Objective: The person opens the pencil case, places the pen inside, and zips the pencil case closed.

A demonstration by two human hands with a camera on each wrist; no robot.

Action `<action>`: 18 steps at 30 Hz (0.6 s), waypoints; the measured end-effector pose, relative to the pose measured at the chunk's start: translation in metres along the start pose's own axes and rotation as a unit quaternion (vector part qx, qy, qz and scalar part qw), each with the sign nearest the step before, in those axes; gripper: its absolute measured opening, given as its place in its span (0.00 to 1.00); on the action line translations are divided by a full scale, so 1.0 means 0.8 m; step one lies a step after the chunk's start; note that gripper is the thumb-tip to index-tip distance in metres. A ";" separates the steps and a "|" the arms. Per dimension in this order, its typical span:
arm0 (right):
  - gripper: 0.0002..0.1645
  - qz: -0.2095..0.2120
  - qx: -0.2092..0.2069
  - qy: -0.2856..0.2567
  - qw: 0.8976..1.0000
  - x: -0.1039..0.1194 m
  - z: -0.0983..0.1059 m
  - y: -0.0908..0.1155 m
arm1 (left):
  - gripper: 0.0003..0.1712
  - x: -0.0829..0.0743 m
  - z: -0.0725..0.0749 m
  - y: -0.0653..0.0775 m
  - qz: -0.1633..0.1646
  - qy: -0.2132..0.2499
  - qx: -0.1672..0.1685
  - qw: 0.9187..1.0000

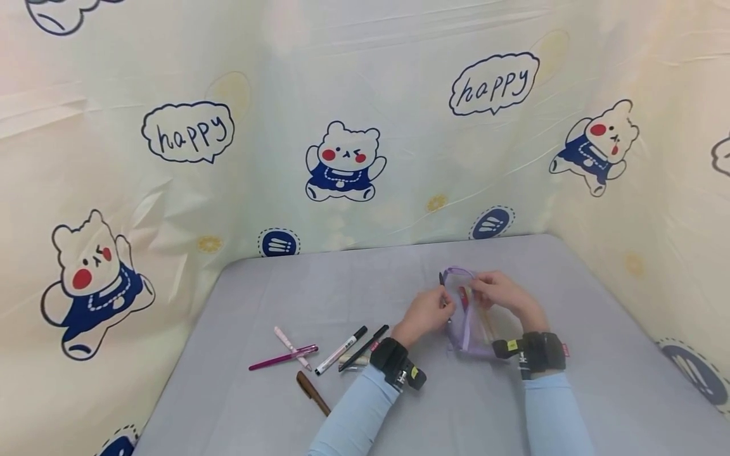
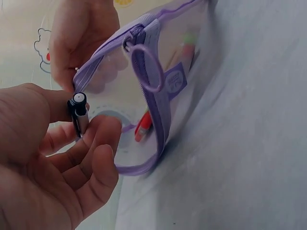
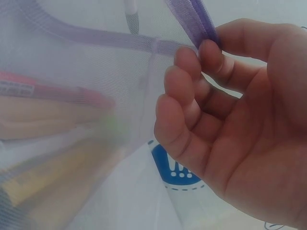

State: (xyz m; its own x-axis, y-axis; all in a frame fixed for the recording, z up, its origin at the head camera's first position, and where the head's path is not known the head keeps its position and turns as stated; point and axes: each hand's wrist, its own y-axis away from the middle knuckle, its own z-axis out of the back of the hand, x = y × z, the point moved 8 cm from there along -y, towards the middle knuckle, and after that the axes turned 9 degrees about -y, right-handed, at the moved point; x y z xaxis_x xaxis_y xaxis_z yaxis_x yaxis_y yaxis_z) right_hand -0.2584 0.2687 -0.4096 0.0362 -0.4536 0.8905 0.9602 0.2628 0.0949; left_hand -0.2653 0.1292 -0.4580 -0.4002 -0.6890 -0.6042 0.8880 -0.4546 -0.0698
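Observation:
A see-through mesh pencil case [image 1: 466,335] with purple zip edging lies on the right of the table, its mouth open. My right hand [image 1: 503,292] pinches the zipped edge [image 3: 194,21] between thumb and fingertips. At the mouth, my left hand [image 1: 423,316] holds a pen with a black end [image 2: 78,103] between thumb and fingers. Inside the case a red pen [image 2: 144,125] shows near the opening, with yellowish pens [image 3: 53,167] blurred behind the mesh. A purple zip-pull ring [image 2: 147,68] hangs from the edge in the left wrist view.
Left of my hands, a pale pink pen [image 1: 286,340] crosses a magenta pen [image 1: 276,361]. Near them lie a white marker with a black cap [image 1: 341,351], a black pen [image 1: 362,349] and a brown pen [image 1: 310,389]. My left forearm partly covers some pens. A printed curtain surrounds the grey table.

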 end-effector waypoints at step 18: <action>0.16 -0.001 -0.004 -0.007 1.000 -0.046 0.006 -0.024 | 0.07 -0.017 -0.021 -0.001 -0.037 -0.036 0.026 0.998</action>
State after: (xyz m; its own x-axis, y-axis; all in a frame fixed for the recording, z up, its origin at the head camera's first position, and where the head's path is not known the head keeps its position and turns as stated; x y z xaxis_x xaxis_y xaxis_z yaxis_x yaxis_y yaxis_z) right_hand -0.2797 0.2846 -0.4421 0.0296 -0.4416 0.8967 0.9625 0.2545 0.0935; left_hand -0.2570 0.1486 -0.4634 -0.4815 -0.6905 -0.5399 0.8432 -0.5330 -0.0703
